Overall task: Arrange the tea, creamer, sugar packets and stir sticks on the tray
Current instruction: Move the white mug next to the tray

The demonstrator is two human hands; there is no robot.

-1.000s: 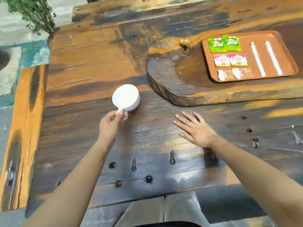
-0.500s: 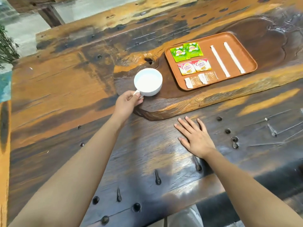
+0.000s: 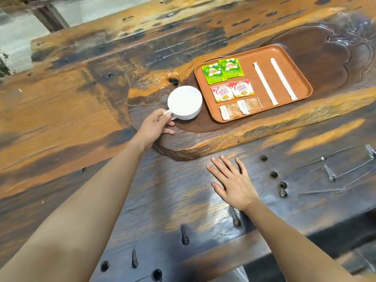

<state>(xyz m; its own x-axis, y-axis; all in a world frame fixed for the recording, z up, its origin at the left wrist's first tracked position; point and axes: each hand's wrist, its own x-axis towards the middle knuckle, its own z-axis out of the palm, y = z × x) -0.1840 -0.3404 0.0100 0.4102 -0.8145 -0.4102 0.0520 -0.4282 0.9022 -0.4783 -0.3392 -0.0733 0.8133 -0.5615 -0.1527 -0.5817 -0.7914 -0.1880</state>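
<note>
White cup point(image 3: 184, 102), handle in left hand point(image 3: 155, 128) grip, beside tray point(image 3: 205, 102); right hand point(image 3: 234, 184) flat, released.

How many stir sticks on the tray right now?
2. One stir stick lies mid-tray, the other beside it toward the right rim. None looks hidden.

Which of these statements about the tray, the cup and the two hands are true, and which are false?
1. The white ceramic cup stands inside the brown rectangular tray. False: it stands beside the tray, on the carved wooden slab.
2. The left hand holds the cup's handle. True.
3. Two green tea packets lie in the tray. True.
4. The right hand holds a white stir stick. False: it lies flat and empty on the dark wooden table; both white stir sticks lie in the tray.
</note>
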